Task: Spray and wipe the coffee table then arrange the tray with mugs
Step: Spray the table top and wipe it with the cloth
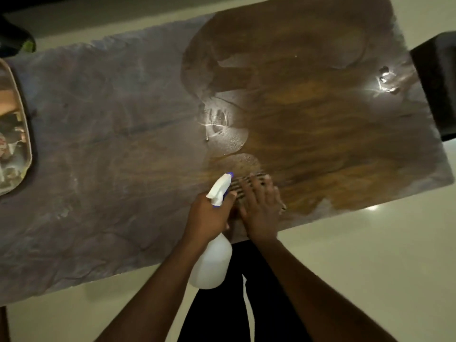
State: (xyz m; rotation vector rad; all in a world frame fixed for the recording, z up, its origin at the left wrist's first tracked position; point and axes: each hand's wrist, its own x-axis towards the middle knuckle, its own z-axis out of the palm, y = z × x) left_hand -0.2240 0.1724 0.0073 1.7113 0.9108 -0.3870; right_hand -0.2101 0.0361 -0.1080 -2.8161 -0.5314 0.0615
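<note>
We hold the spray bottle point(212, 257) in our left hand point(206, 217), fingers curled round its neck below the white trigger head, nozzle aimed out over the coffee table point(111, 149). Our right hand point(262, 210) lies flat, fingers straight, pressing a striped cloth point(243, 185) onto the wood near the table's near edge.

The right part of the table shows clear brown grain with curved smear marks; the left part looks dull and hazy, so we judge the wiping about half done. To do this step well, we should keep the palm flat, overlap each pass, work towards the hazy left side and pick up the wet patches at the centre.

A tray point(14, 134) sits at the table's far left end; we cannot make out mugs on it. We can read no label or writing anywhere.
</note>
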